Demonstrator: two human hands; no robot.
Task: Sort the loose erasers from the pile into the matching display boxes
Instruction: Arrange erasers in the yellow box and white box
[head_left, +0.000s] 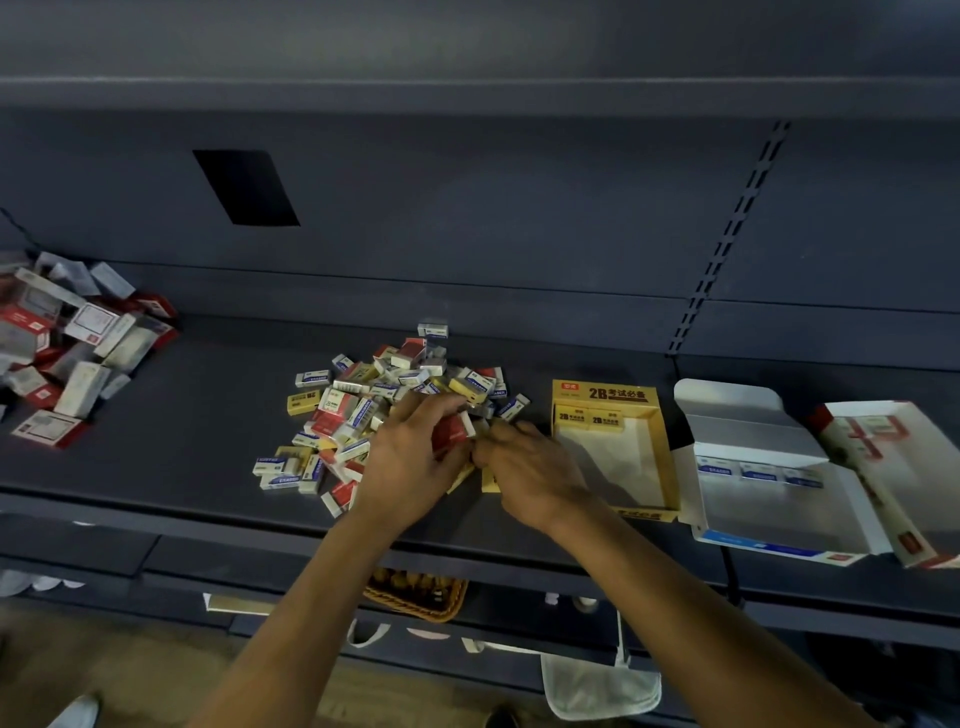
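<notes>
Open shelf (208, 431) between eraser pile (363, 395) and box heap (78, 353); yellow box (664, 457) flanks pile rightward.

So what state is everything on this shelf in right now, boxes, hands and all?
Pile: loose, mixed colours, unsorted.
Left hand: grips a red eraser over the pile.
Right hand: fingers curled beside the left; cannot tell if it holds anything.
Yellow box: open, two yellow erasers at its far end.
Blue box: open, three blue erasers in a row.
Red box: open, mostly bare.
Heap: jumbled packets.

Dark grey metal shelf (208, 441), slotted upright (727, 244) on back panel (467, 208), woven basket (415, 597) below, brownish floor (130, 665)
</notes>
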